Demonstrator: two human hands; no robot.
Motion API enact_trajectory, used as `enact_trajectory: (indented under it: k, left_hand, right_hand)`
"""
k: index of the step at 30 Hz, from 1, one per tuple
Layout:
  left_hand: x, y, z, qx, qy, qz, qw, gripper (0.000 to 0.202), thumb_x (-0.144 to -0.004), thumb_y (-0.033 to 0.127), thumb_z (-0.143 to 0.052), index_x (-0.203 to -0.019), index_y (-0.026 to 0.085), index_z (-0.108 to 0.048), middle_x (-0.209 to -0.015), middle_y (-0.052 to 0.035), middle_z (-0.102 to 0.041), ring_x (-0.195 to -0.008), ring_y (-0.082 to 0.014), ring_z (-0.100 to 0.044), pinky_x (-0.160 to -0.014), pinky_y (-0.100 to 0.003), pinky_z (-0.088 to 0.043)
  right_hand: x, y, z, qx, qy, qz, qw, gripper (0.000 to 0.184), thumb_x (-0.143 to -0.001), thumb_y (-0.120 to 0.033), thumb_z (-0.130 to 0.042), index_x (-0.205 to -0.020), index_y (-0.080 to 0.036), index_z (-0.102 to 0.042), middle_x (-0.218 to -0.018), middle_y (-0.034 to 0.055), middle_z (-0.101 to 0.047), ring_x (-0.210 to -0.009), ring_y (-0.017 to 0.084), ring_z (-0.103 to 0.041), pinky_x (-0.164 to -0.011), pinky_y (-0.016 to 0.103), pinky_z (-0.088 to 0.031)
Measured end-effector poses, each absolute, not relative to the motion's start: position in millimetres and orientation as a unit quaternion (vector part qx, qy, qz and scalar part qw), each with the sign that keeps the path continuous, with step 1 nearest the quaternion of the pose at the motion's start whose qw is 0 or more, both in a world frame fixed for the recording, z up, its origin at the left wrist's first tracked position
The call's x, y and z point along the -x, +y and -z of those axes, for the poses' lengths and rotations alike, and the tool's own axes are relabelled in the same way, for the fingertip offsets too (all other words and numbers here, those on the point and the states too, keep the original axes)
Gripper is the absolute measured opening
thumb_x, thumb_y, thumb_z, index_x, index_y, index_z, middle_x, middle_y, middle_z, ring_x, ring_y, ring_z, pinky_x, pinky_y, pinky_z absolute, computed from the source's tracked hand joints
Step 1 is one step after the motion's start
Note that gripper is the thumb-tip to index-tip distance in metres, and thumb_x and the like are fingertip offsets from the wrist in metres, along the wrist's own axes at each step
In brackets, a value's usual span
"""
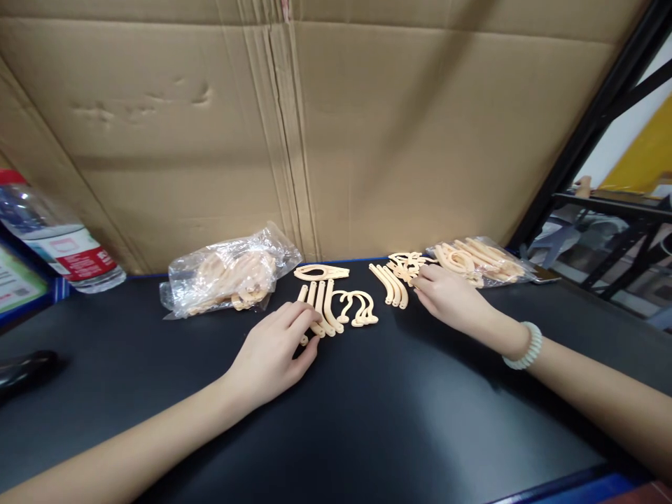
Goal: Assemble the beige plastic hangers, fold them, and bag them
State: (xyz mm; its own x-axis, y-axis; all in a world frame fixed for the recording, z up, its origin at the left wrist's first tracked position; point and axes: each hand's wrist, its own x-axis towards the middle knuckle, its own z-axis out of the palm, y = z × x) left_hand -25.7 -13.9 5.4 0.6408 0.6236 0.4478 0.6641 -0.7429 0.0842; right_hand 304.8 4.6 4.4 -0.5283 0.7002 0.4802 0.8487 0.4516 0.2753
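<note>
Cream plastic folding-hanger parts lie on the black table. My left hand (pixel 278 350) has its thumb and fingers closed around the near ends of a row of curved hanger arms (pixel 321 304). Several hanger hooks (pixel 362 308) lie just right of that row. Behind it rests a long looped hanger piece (pixel 321 271). My right hand (pixel 454 297), with a pale coil band (pixel 525 346) on the wrist, pinches at a small heap of hanger hooks (pixel 404 262); its fingertips partly cover what they grip. More curved arms (pixel 388 283) lie left of that hand.
A clear bag of hanger parts (pixel 228 273) stands at the back left, another bag (pixel 483 259) at the back right. Cardboard (pixel 420 140) walls off the back. A water bottle (pixel 78 252) and a black object (pixel 26 371) are at the left.
</note>
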Motion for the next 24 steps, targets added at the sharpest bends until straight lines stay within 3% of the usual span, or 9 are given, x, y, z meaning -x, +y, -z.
enact_trajectory:
  k: [9,15,24]
  left_hand:
    - [26,-15,-5,0.905,-0.359,0.222,0.044,0.015,-0.089,0.017,-0.047,-0.101,0.019,-0.054,-0.103,-0.0071,-0.063,-0.092,-0.023,-0.061,-0.078,-0.037,-0.052]
    - [25,-13,-5,0.906,-0.361,0.217,0.037,0.017,-0.089,0.017,-0.046,-0.103,0.019,-0.055,-0.105,-0.0077,-0.062,-0.092,-0.0233,-0.061,-0.078,-0.037,-0.052]
    - [24,-15,-7,0.906,-0.36,0.219,0.044,0.015,-0.089,0.018,-0.046,-0.1,0.019,-0.056,-0.103,-0.0076,-0.064,-0.09,-0.0228,-0.063,-0.076,-0.036,-0.053]
  right_hand:
    - [-292,-2,0,0.433,-0.858,0.258,0.094,0.022,-0.09,-0.004,-0.045,-0.087,-0.011,-0.066,-0.085,0.0112,-0.059,-0.077,0.022,-0.053,-0.069,0.033,-0.043]
    - [-287,-4,-2,0.417,-0.859,0.266,0.131,0.023,-0.094,-0.009,-0.042,-0.084,-0.012,-0.063,-0.079,0.0098,-0.06,-0.076,0.022,-0.053,-0.07,0.034,-0.044]
    - [-288,-4,1,0.379,-0.878,0.204,0.209,0.024,-0.094,-0.006,-0.039,-0.095,-0.011,-0.063,-0.092,0.0137,-0.066,-0.088,0.024,-0.06,-0.075,0.036,-0.05]
